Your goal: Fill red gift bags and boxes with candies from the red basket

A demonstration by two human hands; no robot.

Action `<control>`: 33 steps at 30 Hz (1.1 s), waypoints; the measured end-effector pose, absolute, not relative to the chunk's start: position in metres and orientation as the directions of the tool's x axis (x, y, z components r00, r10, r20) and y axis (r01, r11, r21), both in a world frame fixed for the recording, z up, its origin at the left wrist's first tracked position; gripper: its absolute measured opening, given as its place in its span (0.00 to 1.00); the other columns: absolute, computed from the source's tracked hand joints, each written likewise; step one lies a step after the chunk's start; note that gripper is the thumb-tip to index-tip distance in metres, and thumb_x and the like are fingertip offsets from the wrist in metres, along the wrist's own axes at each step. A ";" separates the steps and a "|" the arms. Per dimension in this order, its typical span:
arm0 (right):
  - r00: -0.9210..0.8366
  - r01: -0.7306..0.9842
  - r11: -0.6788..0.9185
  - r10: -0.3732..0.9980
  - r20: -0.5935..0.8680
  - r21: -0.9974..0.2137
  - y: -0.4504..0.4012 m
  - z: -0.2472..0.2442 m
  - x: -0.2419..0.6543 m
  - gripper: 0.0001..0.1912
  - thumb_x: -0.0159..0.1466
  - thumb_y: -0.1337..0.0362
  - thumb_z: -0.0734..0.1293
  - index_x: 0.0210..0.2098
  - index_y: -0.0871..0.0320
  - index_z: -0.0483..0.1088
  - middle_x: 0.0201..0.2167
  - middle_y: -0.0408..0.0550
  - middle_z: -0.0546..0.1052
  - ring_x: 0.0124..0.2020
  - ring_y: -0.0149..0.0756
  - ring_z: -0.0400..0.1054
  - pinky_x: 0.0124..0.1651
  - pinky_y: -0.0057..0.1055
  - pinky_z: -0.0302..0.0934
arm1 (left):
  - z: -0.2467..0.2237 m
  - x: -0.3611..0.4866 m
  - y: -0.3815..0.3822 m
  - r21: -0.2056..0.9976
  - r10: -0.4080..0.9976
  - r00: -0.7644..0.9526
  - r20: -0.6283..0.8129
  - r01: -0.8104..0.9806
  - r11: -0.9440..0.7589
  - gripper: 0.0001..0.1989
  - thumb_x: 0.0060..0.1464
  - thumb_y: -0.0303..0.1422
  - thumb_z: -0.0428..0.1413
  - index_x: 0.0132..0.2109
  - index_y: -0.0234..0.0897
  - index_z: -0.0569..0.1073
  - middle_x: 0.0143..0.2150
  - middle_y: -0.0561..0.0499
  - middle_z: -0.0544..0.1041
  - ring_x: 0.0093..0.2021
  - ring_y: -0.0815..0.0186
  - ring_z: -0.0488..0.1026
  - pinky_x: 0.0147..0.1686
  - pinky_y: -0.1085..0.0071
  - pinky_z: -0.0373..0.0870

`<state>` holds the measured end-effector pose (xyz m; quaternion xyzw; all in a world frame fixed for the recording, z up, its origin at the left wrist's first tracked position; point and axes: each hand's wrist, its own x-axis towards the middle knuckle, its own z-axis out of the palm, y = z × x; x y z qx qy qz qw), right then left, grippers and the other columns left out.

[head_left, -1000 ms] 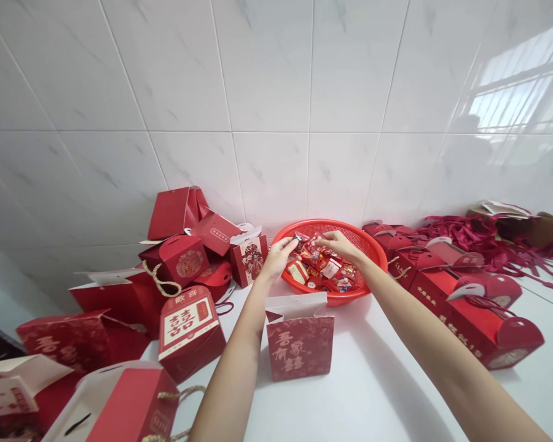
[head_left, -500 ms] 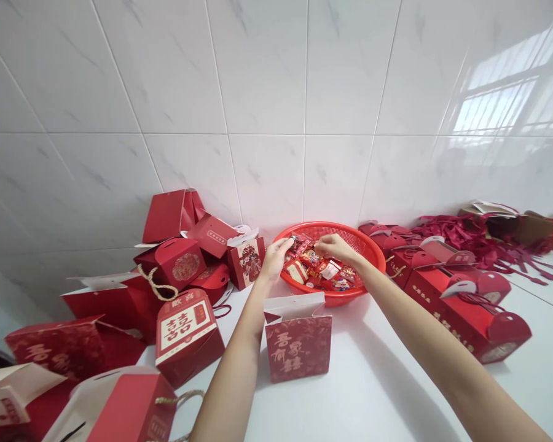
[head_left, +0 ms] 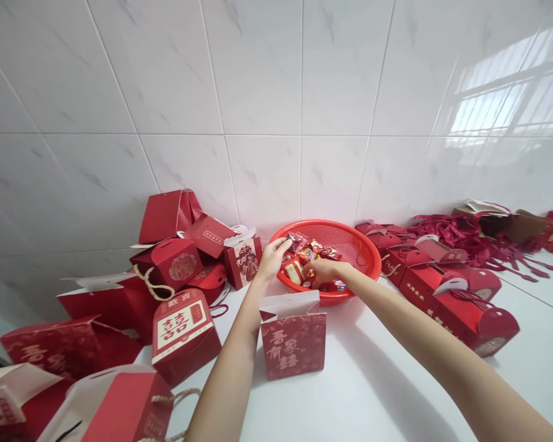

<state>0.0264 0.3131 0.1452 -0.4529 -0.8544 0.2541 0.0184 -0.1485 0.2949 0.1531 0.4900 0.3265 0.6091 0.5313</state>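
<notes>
A red plastic basket (head_left: 367,245) against the wall holds a heap of wrapped candies (head_left: 317,247). At its left rim my left hand (head_left: 273,256) is closed, thumb and fingers pinching a small candy in a dark and red wrapper (head_left: 295,240). My right hand (head_left: 325,270) reaches down into the front of the heap with curled fingers, beside a cream-coloured packet (head_left: 294,271); whatever its fingertips grip is hidden. Between my forearms stands a red paper gift box (head_left: 293,347) with gold characters, its white-lined top open.
Several red gift boxes (head_left: 187,334) crowd the left side, some with rope handles. On the right, red boxes with curved flaps (head_left: 447,301) stand in a row. Behind them lie dark red ribbons (head_left: 456,230). A white tiled wall (head_left: 262,166) closes off the back of the white table (head_left: 313,411).
My right hand has moved from above the heap down and toward the front of the basket, into the candies. My left hand stays at the rim with its candy. The view has shifted slightly.
</notes>
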 end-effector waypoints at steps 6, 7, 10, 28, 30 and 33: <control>-0.573 0.619 0.457 0.819 0.030 -0.638 0.320 0.152 0.039 0.03 0.53 0.70 0.69 0.27 0.60 0.77 0.24 0.43 0.76 0.28 0.32 0.69 0.33 0.27 0.59 | 0.152 -0.149 0.295 0.915 0.961 0.060 0.271 -0.325 -0.238 0.16 0.36 0.40 0.69 0.31 0.34 0.78 0.29 0.53 0.76 0.30 0.70 0.69 0.31 0.75 0.66; -0.559 0.586 0.449 0.827 0.065 -0.675 0.321 0.153 0.041 0.04 0.54 0.68 0.69 0.28 0.61 0.77 0.24 0.44 0.77 0.28 0.33 0.69 0.33 0.27 0.60 | 0.152 -0.149 0.295 0.916 0.961 0.061 0.271 -0.323 -0.238 0.15 0.38 0.40 0.69 0.31 0.34 0.78 0.29 0.53 0.76 0.30 0.70 0.69 0.31 0.75 0.66; -0.513 0.483 0.421 0.846 0.141 -0.768 0.322 0.154 0.046 0.09 0.55 0.61 0.70 0.30 0.62 0.77 0.26 0.45 0.78 0.29 0.33 0.70 0.34 0.28 0.63 | 0.152 -0.149 0.296 0.918 0.961 0.061 0.271 -0.317 -0.238 0.14 0.40 0.39 0.68 0.31 0.34 0.78 0.29 0.53 0.75 0.30 0.70 0.69 0.31 0.74 0.65; -0.380 0.137 0.250 0.907 0.183 -0.958 0.323 0.154 0.048 0.17 0.47 0.59 0.78 0.31 0.60 0.74 0.24 0.44 0.77 0.22 0.29 0.70 0.25 0.25 0.65 | 0.155 -0.148 0.292 0.916 0.964 0.057 0.260 -0.331 -0.228 0.13 0.38 0.38 0.68 0.30 0.34 0.78 0.28 0.54 0.74 0.29 0.71 0.67 0.29 0.76 0.64; -0.372 0.134 0.240 0.911 0.176 -0.961 0.323 0.154 0.048 0.16 0.46 0.61 0.79 0.31 0.61 0.75 0.22 0.43 0.77 0.22 0.29 0.69 0.25 0.25 0.64 | 0.155 -0.149 0.292 0.915 0.964 0.056 0.261 -0.333 -0.228 0.13 0.39 0.37 0.68 0.31 0.34 0.78 0.28 0.54 0.74 0.28 0.72 0.67 0.29 0.76 0.65; -0.358 0.125 0.232 0.917 0.174 -0.965 0.324 0.154 0.048 0.15 0.46 0.62 0.79 0.30 0.61 0.75 0.22 0.43 0.77 0.21 0.28 0.69 0.25 0.25 0.65 | 0.155 -0.149 0.291 0.919 0.966 0.056 0.251 -0.329 -0.219 0.12 0.40 0.36 0.67 0.30 0.34 0.78 0.27 0.55 0.73 0.28 0.72 0.67 0.28 0.77 0.64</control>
